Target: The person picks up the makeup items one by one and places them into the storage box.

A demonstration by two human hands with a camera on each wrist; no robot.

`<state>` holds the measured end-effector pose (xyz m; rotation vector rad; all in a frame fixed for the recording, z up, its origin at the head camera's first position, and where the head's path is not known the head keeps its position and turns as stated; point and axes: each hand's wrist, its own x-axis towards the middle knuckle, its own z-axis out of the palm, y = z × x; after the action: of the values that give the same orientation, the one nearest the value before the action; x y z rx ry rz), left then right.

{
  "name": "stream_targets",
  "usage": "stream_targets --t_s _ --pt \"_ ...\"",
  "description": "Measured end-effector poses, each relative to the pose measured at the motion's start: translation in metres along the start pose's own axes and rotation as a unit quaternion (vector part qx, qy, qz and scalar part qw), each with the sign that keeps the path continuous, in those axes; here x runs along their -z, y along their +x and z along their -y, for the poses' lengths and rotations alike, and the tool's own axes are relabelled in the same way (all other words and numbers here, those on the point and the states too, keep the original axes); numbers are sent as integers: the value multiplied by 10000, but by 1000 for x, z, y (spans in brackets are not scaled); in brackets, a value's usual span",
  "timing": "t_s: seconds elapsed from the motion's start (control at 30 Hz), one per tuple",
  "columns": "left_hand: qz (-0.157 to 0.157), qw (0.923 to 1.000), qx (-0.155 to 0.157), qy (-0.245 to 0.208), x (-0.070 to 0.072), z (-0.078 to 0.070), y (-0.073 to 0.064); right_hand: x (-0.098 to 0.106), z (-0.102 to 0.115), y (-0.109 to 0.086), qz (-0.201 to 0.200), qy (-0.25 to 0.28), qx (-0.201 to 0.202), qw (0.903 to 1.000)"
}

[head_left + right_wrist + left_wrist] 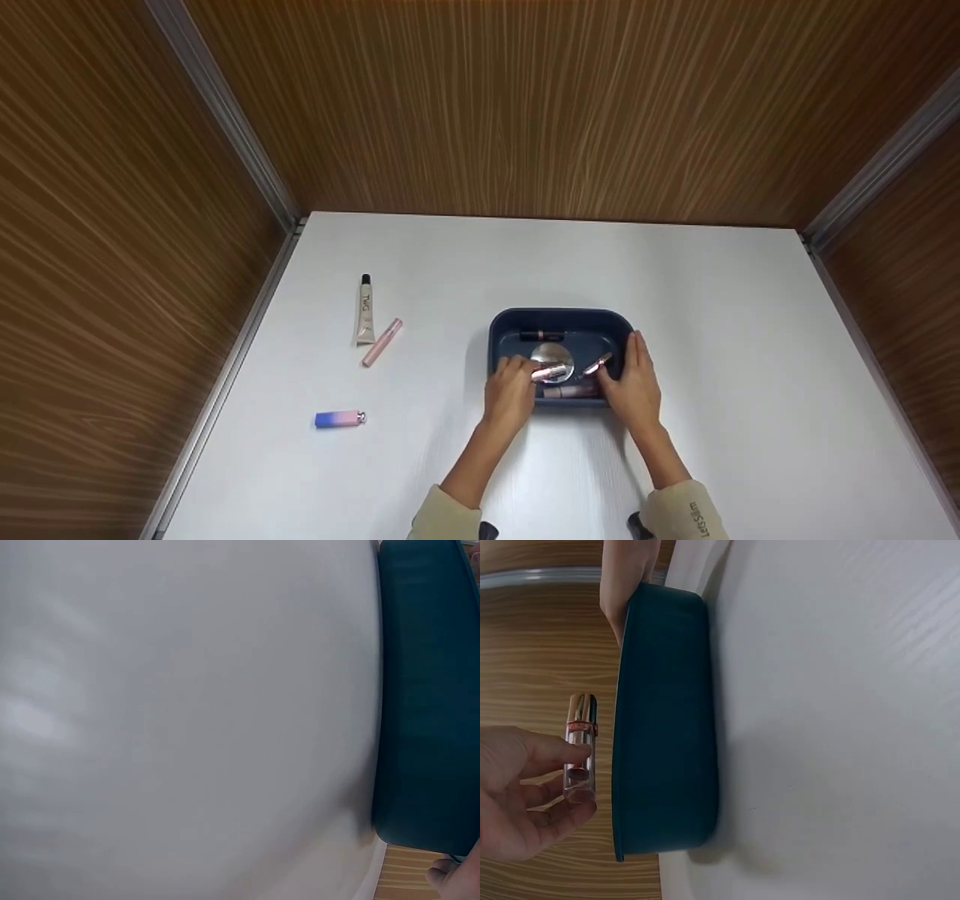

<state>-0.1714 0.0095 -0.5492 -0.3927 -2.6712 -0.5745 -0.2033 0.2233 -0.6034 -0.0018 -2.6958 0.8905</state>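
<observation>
My left hand pinches a small clear lip gloss tube with a shiny cap over the near left part of a dark blue bin. In the left wrist view the tube is held upright between thumb and fingers, beside the bin's rim. My right hand grips the bin's right wall, thumb inside and fingers along the outside. Inside lie a dark tube, a round silvery compact, a pale pink tube and a slim shiny piece by the right thumb.
On the white table, left of the bin, lie a beige squeeze tube with a black cap, a slim pink tube and a blue-to-pink lipstick. Wood-grain panels enclose the table at the back and sides.
</observation>
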Motion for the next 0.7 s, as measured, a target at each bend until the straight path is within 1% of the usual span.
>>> stream_targets --t_s 0.13,0.23,0.33,0.47,0.7 --pt "2 9997 -121 202 -2 -1 2 0 0 0 35 -24 -22 10000" --pt "21 9993 -132 353 -4 -2 4 1 1 0 79 -16 -52 10000" --pt "58 9989 -73 462 -4 -4 5 1 1 0 94 -34 -45 9999" --pt "130 9985 -44 529 -6 -5 7 1 0 0 60 -62 4 10000" --pt "169 9980 -151 584 -11 -3 8 1 0 -1 -31 -6 73 10000"
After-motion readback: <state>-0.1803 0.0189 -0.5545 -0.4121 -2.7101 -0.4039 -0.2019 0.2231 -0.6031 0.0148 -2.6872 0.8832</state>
